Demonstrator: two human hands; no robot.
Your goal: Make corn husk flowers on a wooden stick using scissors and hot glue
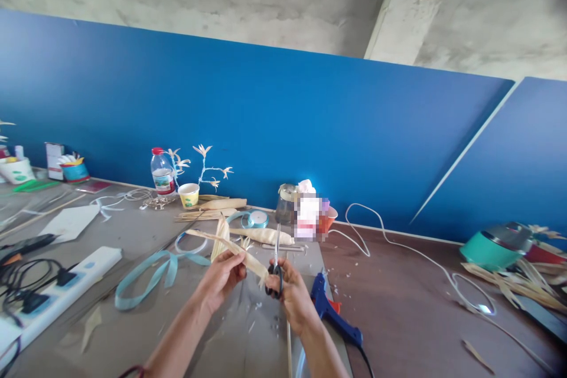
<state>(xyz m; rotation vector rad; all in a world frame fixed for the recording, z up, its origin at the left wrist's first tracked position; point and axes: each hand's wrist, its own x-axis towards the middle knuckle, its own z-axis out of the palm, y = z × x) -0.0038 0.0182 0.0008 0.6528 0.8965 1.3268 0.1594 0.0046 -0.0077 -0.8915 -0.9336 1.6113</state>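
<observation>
the left hand [225,276] and the right hand [290,292] are positioned close together above the bench [245,336], with a narrow gap between them. the left forearm rises from the lower edge and angles up to the right; the right forearm angles up to the left. the left fingers are curled and narrowed in a pinch on a pale husk strip [253,263]. the strip lies between the two hands, slanting down from upper left to the right thumb. the right fingers are closed around the black handles of the scissors [274,284], the blades directed upward and away from the person. the right thumb is at the lower end of the strip; whether it grips that end is not clear. a blue glue gun [331,310] lies just beside the right forearm. a light-blue ribbon [128,300] lies left of the left hand.
</observation>
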